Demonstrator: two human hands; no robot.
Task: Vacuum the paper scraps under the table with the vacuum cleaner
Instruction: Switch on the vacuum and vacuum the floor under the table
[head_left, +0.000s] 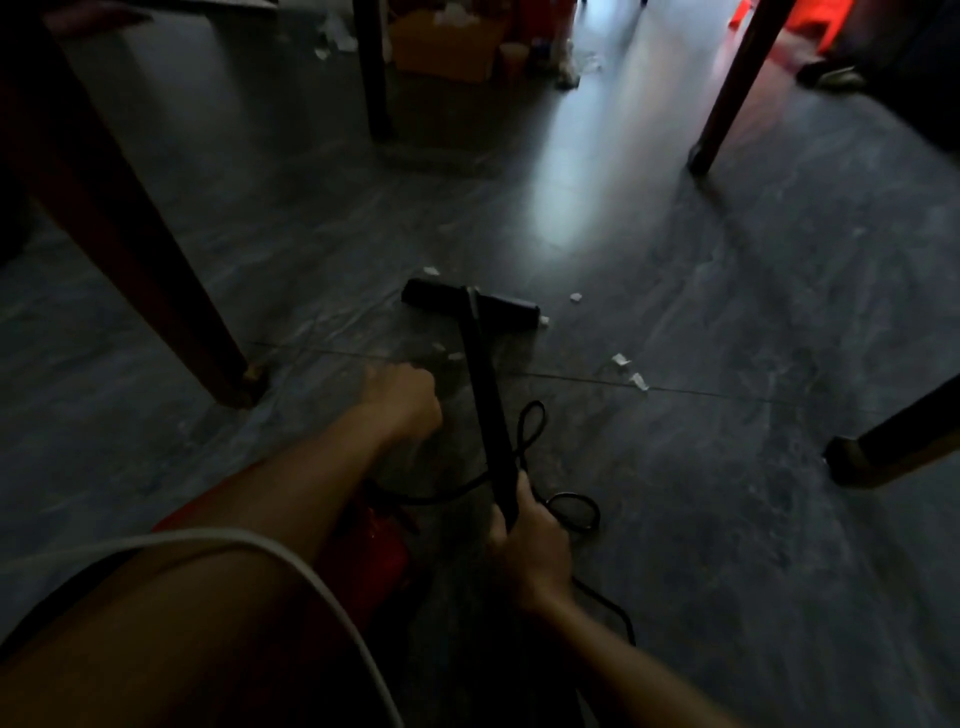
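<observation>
My right hand (532, 545) grips the lower end of the black vacuum wand (485, 410). The wand runs forward to a black T-shaped floor head (470, 304) flat on the dark tiles. Small white paper scraps lie around the head: one (431, 270) at its far left, one (575, 298) to the right, one (544, 321) touching its right end, and two (621, 359) (640, 381) nearer on the right. My left hand (402, 400) rests fingers-down on the floor left of the wand, holding nothing. The red vacuum body (374, 551) sits under my left forearm.
Dark wooden table legs stand at the left (130, 249), far middle (374, 78), far right (732, 88) and near right (883, 457). A black power cord (571, 509) loops on the floor by my right hand. A cardboard box (447, 47) and more scraps (337, 36) lie beyond the table.
</observation>
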